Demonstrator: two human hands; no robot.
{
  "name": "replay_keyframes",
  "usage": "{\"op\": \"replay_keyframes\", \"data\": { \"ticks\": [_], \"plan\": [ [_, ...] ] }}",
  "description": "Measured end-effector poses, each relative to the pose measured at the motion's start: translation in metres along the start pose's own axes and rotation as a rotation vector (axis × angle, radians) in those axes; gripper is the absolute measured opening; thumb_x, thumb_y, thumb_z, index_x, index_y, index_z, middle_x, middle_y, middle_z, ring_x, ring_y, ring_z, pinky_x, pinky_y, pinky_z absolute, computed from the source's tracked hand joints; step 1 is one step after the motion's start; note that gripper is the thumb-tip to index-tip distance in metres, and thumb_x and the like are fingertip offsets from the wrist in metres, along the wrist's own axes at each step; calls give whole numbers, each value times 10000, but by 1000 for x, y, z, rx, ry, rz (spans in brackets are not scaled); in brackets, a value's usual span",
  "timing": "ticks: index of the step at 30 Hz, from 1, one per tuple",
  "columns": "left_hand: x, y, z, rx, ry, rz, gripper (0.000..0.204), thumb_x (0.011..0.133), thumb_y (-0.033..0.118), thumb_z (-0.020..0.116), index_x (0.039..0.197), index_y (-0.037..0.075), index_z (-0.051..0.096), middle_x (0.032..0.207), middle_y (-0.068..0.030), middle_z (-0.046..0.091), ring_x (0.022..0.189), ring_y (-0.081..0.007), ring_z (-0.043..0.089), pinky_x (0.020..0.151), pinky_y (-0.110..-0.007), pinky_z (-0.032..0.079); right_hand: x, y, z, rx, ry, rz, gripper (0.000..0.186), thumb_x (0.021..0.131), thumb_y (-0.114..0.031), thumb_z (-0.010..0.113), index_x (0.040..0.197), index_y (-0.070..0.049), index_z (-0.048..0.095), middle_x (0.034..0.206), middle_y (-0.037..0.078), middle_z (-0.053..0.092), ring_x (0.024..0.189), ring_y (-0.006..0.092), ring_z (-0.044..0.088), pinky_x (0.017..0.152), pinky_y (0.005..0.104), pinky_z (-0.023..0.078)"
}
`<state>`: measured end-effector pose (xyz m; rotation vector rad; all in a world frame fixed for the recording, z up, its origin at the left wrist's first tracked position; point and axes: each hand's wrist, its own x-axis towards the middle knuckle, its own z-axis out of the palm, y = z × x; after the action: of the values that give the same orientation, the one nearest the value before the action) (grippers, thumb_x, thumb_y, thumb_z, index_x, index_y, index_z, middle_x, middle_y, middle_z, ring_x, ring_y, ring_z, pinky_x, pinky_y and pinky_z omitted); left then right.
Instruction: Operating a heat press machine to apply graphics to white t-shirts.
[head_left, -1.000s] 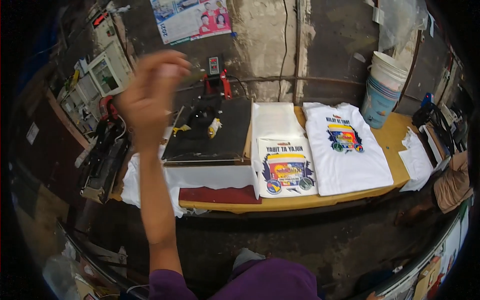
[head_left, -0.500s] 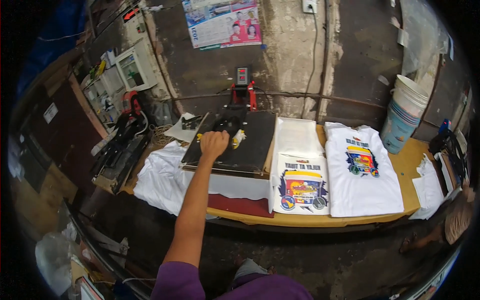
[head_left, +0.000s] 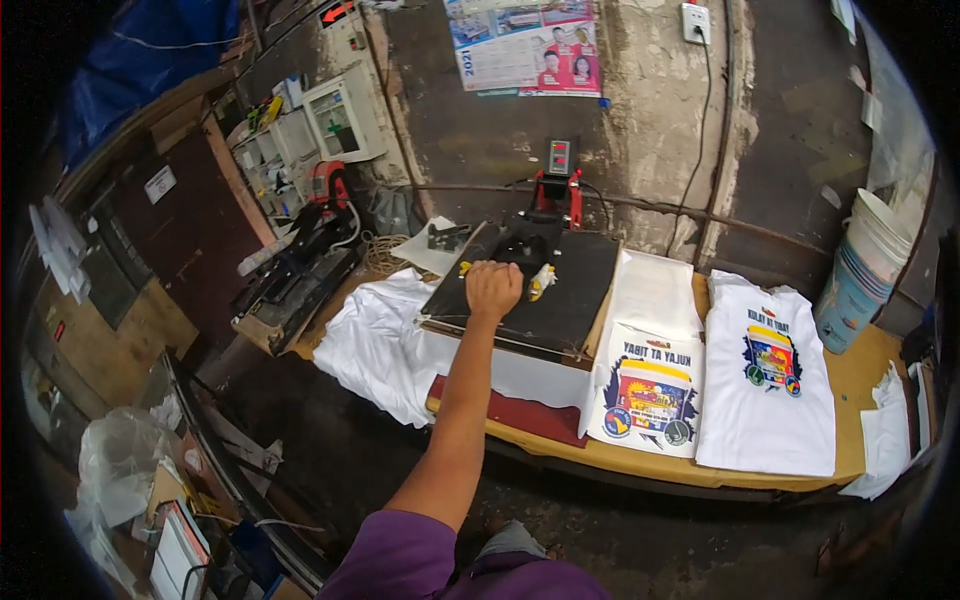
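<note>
My left hand (head_left: pixel 494 290) is closed around the handle (head_left: pixel 542 282) of a flat black heat press (head_left: pixel 565 322). Yellow and white wrapping shows at both ends of that handle. The press's top plate lies low, with white cloth (head_left: pixel 540 382) hanging out under its front edge. To the left of the press is a crumpled white shirt (head_left: pixel 375 335). Just right of it lies a white transfer sheet (head_left: pixel 648 385) with a mirrored colour print of a bucket. Beyond that sheet is a folded white T-shirt (head_left: pixel 770 400) bearing a similar print. My right hand is out of view.
A yellow-topped table (head_left: pixel 740 478) carries these things. Stacked buckets (head_left: pixel 865 270) stand at its right end, near a white cloth (head_left: pixel 885 440). A second press (head_left: pixel 310 260) stands at the left. A digital control box (head_left: pixel 560 157) rises behind the press; plastic bags (head_left: pixel 125 465) lie lower left.
The view has turned, so the whole scene sits farther right in the picture. My left hand stays closed on the press handle, and the top plate remains low.
</note>
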<state>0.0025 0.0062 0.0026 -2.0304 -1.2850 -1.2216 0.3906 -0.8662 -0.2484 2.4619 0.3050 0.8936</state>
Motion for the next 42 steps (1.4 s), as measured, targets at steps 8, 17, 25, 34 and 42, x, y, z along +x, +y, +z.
{"op": "replay_keyframes", "data": {
  "ticks": [8, 17, 25, 34, 42],
  "plan": [
    [0, 1, 0, 17, -18, 2, 377, 878, 249, 528, 627, 16, 686, 652, -176, 656, 654, -360, 631, 738, -463, 489, -12, 13, 6, -86, -90, 83, 735, 927, -638, 515, 1193, 36, 641, 705, 73, 630, 541, 194, 576, 474, 365, 461],
    [47, 1, -14, 98, -887, -181, 516, 900, 395, 417, 761, 19, 740, 758, -192, 714, 773, -362, 704, 771, -437, 530, -23, 27, 11, -130, -115, 106, 763, 918, -652, 513, 1218, 39, 628, 715, 76, 638, 539, 195, 581, 463, 366, 460],
    [67, -5, -2, -188, -1335, -490, 434, 854, 343, 469, 692, -15, 653, 609, -133, 630, 494, -236, 613, 485, -372, 500, -34, 40, 15, -194, -165, 220, 788, 910, -665, 512, 1240, 43, 617, 724, 78, 645, 537, 197, 585, 453, 367, 459],
    [64, -18, 14, -209, -1378, -559, 381, 817, 356, 534, 675, 20, 643, 599, -88, 619, 490, -186, 591, 480, -328, 463, -35, 35, 20, -294, -157, 149, 785, 916, -655, 499, 1262, 46, 579, 776, 103, 662, 621, 232, 643, 529, 379, 513],
    [67, -19, 17, -254, -1421, -556, 359, 824, 331, 547, 699, 10, 644, 610, -107, 617, 485, -204, 594, 469, -348, 482, -30, 37, 10, -194, -266, 226, 781, 915, -654, 498, 1259, 42, 577, 810, 95, 659, 633, 223, 628, 548, 384, 514]
  ]
}}
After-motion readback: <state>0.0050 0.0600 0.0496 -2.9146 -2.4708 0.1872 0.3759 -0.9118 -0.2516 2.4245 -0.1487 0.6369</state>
